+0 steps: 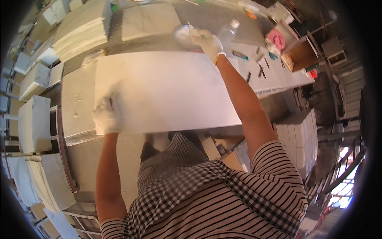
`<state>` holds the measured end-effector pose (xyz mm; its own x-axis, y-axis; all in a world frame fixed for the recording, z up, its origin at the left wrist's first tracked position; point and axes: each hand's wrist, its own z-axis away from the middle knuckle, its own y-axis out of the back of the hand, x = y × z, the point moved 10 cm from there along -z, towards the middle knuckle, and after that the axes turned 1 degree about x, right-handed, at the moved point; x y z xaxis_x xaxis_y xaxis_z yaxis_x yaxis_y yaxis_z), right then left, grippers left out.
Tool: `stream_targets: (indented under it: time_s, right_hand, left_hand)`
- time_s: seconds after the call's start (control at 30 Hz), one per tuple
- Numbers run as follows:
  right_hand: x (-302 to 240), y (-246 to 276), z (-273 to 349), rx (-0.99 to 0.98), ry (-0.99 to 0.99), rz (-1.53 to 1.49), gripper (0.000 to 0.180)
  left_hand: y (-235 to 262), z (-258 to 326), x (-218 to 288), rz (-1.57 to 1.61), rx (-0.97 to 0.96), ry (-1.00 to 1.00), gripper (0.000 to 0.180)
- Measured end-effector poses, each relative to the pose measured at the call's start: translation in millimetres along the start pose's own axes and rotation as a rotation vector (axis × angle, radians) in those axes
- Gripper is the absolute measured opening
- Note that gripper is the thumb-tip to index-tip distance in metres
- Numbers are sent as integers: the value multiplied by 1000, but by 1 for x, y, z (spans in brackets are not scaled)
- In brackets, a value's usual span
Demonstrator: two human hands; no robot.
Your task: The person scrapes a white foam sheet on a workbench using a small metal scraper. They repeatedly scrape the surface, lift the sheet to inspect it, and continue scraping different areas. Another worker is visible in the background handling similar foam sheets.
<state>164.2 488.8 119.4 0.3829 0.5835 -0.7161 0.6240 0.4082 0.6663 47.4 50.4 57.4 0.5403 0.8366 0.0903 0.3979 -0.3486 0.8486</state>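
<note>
A large white marble-look slab (pixel 167 91) lies flat on the worktable in front of me. My left hand (pixel 106 114), in a white knitted glove, is over its left end with the fingers curled in; a small dark spot shows at the fingers, but blur hides what it is. My right hand (pixel 209 44), gloved too, reaches past the slab's far edge to a shallow bowl (pixel 182 36) with whitish contents. Its fingers are bent together at the bowl's right side, and what they hold is not clear. Just right of it stands a clear plastic bottle (pixel 229 32).
A teal-handled cutter (pixel 240 55) and black scissors (pixel 261 71) lie to the right, near an open cardboard box (pixel 300 53) and a pink cloth (pixel 275 39). Stacked slabs (pixel 81 34) stand at far left. Another slab (pixel 150 20) lies beyond the bowl. A crumpled glove (pixel 93 59) lies left.
</note>
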Motion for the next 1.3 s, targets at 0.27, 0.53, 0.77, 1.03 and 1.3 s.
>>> stream_targets:
  time_s: [0.27,0.53,0.77,1.03,1.3]
  right_hand:
    - [42,58,133,-1,236,-121,32]
    - [119,91,232,87,-132,84,38]
    - [152,94,262,177,-177,-149,30]
    - [152,88,261,142,-115,-126,28]
    - [153,87,263,154,-127,-94,28]
  left_hand:
    - [-3,-2,-1,-59,-14,-2,23]
    - [-5,-3,0,-94,-34,-7,25]
    - [1,-3,1,-20,-47,14,26]
    - [1,-4,2,-28,-43,-10,30]
    - [-2,-4,0,-30,-5,-26,32]
